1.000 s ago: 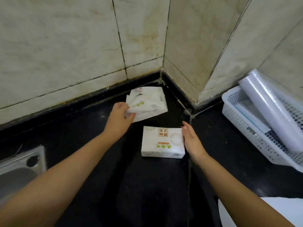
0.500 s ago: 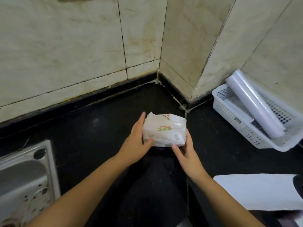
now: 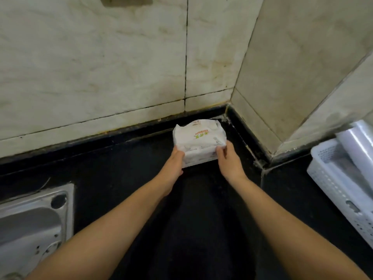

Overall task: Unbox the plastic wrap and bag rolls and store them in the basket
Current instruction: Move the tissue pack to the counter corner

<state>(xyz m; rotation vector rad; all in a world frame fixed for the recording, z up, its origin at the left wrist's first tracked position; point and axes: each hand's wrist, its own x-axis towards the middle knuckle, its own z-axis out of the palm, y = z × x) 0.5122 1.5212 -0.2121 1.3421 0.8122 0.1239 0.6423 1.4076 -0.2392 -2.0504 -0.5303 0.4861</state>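
Observation:
Two white packs with green and orange print are stacked [image 3: 198, 143] on the black counter [image 3: 125, 178], close to the wall corner. My left hand [image 3: 174, 164] grips the stack's left end and my right hand [image 3: 228, 160] grips its right end. At the far right stands a white perforated basket [image 3: 331, 178]; a clear plastic wrap roll [image 3: 359, 142] leans inside it, partly cut off by the frame edge.
A steel sink [image 3: 34, 223] is set into the counter at lower left. Marble-tiled walls [image 3: 121, 67] meet in a corner just behind the stack, and a pillar [image 3: 302, 77] juts out between the stack and the basket.
One second ago the packs lay apart, my left hand on the crumpled one. They were then stacked, and both hands have pushed the stack back toward the wall corner.

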